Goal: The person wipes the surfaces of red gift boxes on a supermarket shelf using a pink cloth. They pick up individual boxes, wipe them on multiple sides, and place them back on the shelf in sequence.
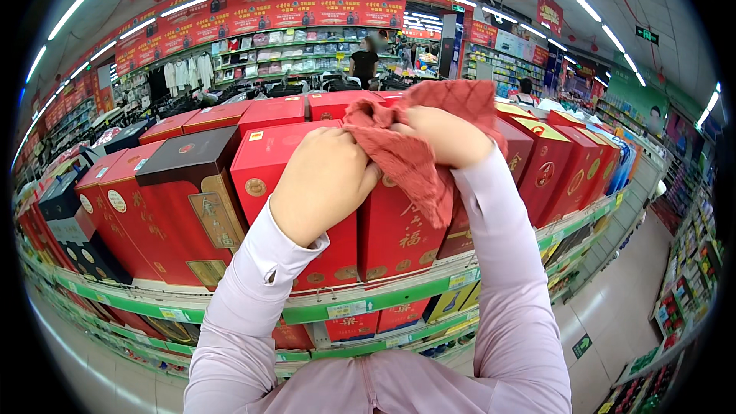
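A reddish cloth (418,157) is bunched up between my two hands, above the front row of red gift boxes. My left hand (326,180) is closed, its fingertips gripping the cloth's gathered left end. On the other side my right hand (447,136) is closed on the same cloth, partly covered by its folds. One corner of the cloth hangs down in front of a red box (399,238) with gold characters. Beneath my left hand stands another red box (264,157). A dark brown and red box (192,192) is to its left.
The boxes stand on a shelf with a green front edge (414,291) and price tags. More red boxes (548,161) line up at right. An aisle floor (613,299) runs along the right, beside another stocked shelf (686,284). A person in black (364,63) stands far back.
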Demonstrator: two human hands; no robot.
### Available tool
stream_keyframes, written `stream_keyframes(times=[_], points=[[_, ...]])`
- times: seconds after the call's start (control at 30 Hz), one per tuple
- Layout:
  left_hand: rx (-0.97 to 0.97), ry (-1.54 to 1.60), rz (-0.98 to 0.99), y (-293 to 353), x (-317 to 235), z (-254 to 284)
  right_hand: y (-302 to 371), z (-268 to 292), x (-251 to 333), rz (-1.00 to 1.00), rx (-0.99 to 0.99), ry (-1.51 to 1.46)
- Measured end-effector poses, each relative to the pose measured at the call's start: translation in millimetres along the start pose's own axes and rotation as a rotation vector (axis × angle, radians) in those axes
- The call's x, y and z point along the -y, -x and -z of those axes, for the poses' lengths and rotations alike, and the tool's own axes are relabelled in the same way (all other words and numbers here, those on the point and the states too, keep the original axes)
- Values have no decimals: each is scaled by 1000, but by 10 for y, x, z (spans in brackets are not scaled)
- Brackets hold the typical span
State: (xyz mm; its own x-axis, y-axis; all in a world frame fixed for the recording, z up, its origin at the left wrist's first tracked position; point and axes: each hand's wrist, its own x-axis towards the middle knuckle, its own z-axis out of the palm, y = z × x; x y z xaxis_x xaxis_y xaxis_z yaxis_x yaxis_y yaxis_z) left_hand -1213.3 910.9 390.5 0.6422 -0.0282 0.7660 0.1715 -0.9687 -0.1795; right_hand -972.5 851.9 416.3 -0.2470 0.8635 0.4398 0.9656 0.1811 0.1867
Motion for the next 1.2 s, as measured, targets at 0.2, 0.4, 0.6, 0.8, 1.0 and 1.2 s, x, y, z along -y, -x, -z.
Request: stream_keyframes(times=[0.2, 0.4, 0.6, 0.8, 1.0, 1.2], points=[[-88, -70, -60, 128, 72, -30, 131, 20, 372, 101, -184, 102], [-158, 132, -5, 48, 7, -58, 808, -589, 821, -77, -704, 106], [76, -49, 67, -62, -22, 25, 1424, -1642, 978, -102, -458, -29], [167, -42, 105, -125, -77, 85, 1488, -1413, 1336, -310, -59, -1238], [206, -27, 85, -147, 31, 119, 1155, -889, 931, -57, -213, -261], [190, 2, 63, -165, 55, 59, 761, -1211, 517, -150, -903, -368]])
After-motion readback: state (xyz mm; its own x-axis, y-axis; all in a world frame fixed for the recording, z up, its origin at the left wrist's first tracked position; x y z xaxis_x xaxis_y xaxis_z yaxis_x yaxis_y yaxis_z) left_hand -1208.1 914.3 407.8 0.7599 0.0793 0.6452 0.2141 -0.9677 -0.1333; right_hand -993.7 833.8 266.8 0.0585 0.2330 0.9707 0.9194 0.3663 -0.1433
